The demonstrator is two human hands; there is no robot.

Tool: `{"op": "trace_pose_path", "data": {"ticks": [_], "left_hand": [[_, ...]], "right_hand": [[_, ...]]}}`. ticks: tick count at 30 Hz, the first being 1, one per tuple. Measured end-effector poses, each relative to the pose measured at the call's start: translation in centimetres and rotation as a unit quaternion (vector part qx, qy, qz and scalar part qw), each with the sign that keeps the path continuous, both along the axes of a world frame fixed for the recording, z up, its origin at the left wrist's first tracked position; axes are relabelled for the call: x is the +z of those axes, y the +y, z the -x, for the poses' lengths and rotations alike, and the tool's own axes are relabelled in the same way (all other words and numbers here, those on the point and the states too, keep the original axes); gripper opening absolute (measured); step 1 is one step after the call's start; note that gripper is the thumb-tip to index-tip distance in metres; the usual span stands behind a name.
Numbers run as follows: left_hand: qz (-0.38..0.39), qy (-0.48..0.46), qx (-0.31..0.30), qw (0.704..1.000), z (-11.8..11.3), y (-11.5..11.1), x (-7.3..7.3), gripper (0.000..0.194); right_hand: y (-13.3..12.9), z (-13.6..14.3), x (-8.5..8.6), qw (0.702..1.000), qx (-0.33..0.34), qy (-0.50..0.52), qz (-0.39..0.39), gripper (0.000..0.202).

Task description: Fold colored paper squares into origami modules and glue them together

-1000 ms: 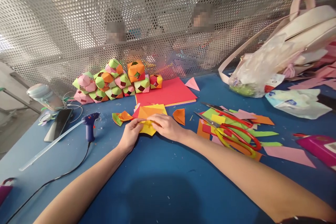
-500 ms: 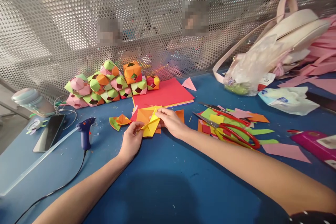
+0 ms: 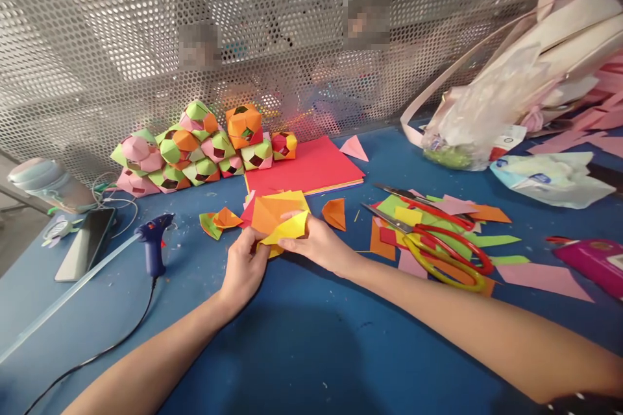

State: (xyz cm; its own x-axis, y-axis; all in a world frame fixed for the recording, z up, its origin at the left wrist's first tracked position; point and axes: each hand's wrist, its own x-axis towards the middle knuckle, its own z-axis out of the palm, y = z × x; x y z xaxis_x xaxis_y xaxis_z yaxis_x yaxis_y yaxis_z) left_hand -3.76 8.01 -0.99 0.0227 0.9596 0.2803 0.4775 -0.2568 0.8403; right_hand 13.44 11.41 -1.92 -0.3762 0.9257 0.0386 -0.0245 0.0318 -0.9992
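I have my left hand (image 3: 244,264) and right hand (image 3: 318,246) both pinching the yellow paper (image 3: 291,227) between them, orange paper (image 3: 268,209) just beyond. It looks like folding; the next move seems to call for light, steady pressure.

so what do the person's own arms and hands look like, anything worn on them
The left hand and right hand are bare, without gloves; no watch or bracelet shows. Near the right elbow, a dark edge with pale specks appears, probably a sleeve.
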Motion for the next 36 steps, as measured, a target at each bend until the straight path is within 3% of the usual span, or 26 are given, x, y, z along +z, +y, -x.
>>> {"op": "trace_pose_path", "data": {"ticks": [2,7,10,16,23,28,33,36], "left_hand": [[0.011,0.0,-0.005,1.0,0.0,-0.1,0.0,0.011],[0.021,0.011,-0.015,1.0,-0.3,-0.4,-0.1,0.011],[-0.007,0.025,-0.022,0.999,-0.3,-0.5,-0.1,0.017],[-0.003,0.007,-0.015,1.0,0.0,-0.3,0.1,0.023],[0.119,-0.139,-0.055,0.982,0.0,0.0,-0.1,0.031],[0.151,-0.172,-0.07,0.971,0.1,0.2,-0.3,0.037],[0.173,-0.156,-0.07,0.97,0.0,0.1,-0.1,0.037],[0.185,-0.117,-0.089,0.972,0.1,0.0,0.2,0.031]], "right_hand": [[0.0,0.1,-0.1,1.0,0.008,-0.001,-0.015,0.055],[0.0,0.3,0.2,0.994,-0.056,-0.067,-0.07,0.034],[-0.3,0.3,0.4,0.994,-0.039,-0.069,-0.07,0.032],[-0.7,0.2,0.3,0.997,0.03,0.062,0.034,0.024],[-0.7,-0.2,1.3,0.998,0.049,0.027,0.024,0.031],[-0.4,-0.5,1.4,0.998,0.035,0.027,0.035,0.027],[0.0,-0.4,0.7,0.999,0.015,0.031,0.039,0.017],[0.1,-0.7,0.4,1.0,0.002,0.022,0.0,0.024]]}}
